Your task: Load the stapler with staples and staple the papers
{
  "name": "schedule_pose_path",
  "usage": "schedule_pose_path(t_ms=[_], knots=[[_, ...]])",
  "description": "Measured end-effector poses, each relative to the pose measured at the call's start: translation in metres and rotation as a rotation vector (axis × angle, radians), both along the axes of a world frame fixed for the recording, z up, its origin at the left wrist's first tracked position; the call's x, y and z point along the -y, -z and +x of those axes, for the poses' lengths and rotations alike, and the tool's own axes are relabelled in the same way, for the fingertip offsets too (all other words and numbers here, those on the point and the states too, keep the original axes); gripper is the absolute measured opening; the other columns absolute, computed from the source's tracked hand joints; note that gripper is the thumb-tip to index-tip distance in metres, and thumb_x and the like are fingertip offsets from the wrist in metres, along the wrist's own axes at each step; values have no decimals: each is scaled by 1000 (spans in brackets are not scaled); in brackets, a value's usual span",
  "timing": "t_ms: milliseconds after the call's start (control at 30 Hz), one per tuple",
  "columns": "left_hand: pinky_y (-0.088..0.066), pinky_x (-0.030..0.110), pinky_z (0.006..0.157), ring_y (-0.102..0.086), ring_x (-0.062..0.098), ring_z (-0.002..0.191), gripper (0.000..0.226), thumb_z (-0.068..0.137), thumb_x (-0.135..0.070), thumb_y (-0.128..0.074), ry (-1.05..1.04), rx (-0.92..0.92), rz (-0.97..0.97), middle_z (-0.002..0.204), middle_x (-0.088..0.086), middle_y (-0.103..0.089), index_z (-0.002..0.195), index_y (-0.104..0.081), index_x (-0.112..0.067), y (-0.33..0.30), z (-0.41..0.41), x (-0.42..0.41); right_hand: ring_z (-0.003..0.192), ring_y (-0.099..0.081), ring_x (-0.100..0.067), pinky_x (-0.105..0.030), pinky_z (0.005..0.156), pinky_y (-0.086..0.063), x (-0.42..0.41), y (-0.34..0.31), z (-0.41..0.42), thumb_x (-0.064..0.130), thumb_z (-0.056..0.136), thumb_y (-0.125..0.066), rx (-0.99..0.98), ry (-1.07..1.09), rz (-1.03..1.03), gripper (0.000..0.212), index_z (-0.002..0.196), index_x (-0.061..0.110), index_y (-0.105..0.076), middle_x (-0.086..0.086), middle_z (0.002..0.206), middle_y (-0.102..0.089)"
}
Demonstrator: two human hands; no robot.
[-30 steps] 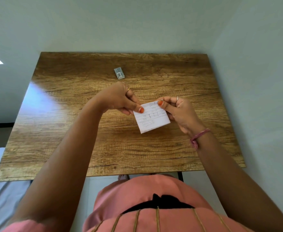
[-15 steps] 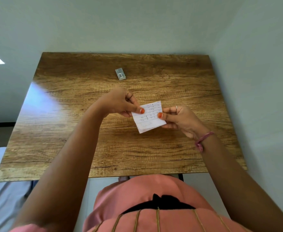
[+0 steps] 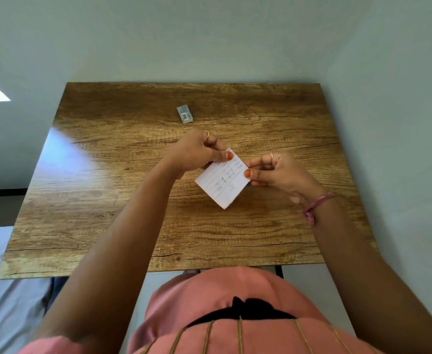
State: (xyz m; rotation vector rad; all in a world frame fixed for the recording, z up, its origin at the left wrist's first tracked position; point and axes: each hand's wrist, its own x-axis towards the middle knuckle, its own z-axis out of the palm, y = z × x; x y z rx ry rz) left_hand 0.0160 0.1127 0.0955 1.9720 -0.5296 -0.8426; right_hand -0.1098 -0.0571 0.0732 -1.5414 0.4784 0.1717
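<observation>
Head view: left hand [image 3: 197, 152] and right hand [image 3: 278, 172] each pinch the small written papers [image 3: 222, 178], held above the wooden table [image 3: 107, 200] at centre. Small staple box [image 3: 184, 114] lies at 11 o'clock, well apart.

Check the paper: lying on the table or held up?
Held up. The left hand and right hand pinch opposite edges of the paper above the table.

One head-worn view looks steeply down, close over the wooden table [image 3: 102, 205].
</observation>
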Motion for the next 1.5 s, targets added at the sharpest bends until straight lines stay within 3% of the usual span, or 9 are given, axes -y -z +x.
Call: schedule_pose_path(t_ms=[200, 367, 467, 567, 800, 1033, 1100, 1333, 1500], knots=[[-58, 23, 64, -72, 17, 80, 12, 82, -3, -69, 270, -249, 198, 89, 10, -74, 89, -59, -6, -1, 0, -9, 91, -67, -6, -19, 78, -54, 7, -6, 13, 2, 83, -67, -33, -270, -282, 20, 96, 18, -71, 4, 96, -72], [-55, 19, 61, -72, 12, 81, 17, 80, -15, -73, 346, -138, 273, 91, 4, -74, 94, -65, -9, 2, -7, 0, 90, -67, -7, -23, 79, -53, 1, -19, 31, 8, 82, -69, -42, -449, -505, 17, 96, 18, -73, 8, 90, -71], [-51, 16, 55, -72, 9, 74, 8, 79, -15, -75, 289, -124, 229, 83, 2, -74, 82, -68, -12, 2, -6, -1, 85, -69, -7, -19, 71, -54, -2, -21, 36, 10, 79, -73, -30, -403, -478, 16, 92, 19, -73, 6, 89, -73], [-54, 19, 55, -72, 13, 75, 11, 78, -11, -75, 180, -122, 147, 85, 7, -74, 86, -68, -10, 4, -1, -8, 89, -69, -7, -25, 81, -56, 3, -16, 34, 14, 80, -73, 49, -222, -447, 18, 98, 18, -72, 5, 95, -73], [-58, 26, 58, -67, 23, 93, 20, 86, -2, -63, -151, -195, -138, 102, 11, -54, 83, -50, -17, 22, 1, -23, 116, -48, -19, -27, 91, -38, 25, 25, 16, 38, 71, -79, -155, -496, -987, 77, 138, 20, -46, -4, 127, -53], [-58, 25, 65, -63, 19, 95, 28, 92, 5, -51, -303, -335, -283, 118, 5, -54, 110, -61, -14, 30, -3, -18, 108, -51, -20, -32, 93, -42, 23, 44, 18, 30, 81, -72, -86, -401, -994, 58, 134, 19, -51, -5, 116, -55], [-60, 31, 70, -63, 21, 100, 33, 92, 4, -51, -342, -344, -328, 122, 6, -55, 118, -59, -15, 32, -5, -15, 108, -55, -16, -31, 94, -44, 23, 47, 16, 28, 83, -70, -77, -291, -797, 53, 132, 16, -53, -2, 117, -58], [-58, 37, 81, -65, 14, 94, 35, 95, 0, -47, -433, -363, -545, 109, -3, -65, 127, -53, -16, 27, -10, -6, 80, -69, -19, -32, 71, -60, -2, 26, 8, 16, 86, -54, -15, 192, 657, 27, 110, 3, -57, -10, 89, -68], [-57, 28, 78, -65, 13, 99, 40, 93, 2, -50, -441, -368, -615, 116, 3, -63, 131, -51, -13, 21, -7, 3, 68, -65, -14, -23, 56, -54, -18, 19, 17, 24, 87, -52, 16, 168, 804, 34, 111, 1, -56, -7, 82, -66]])
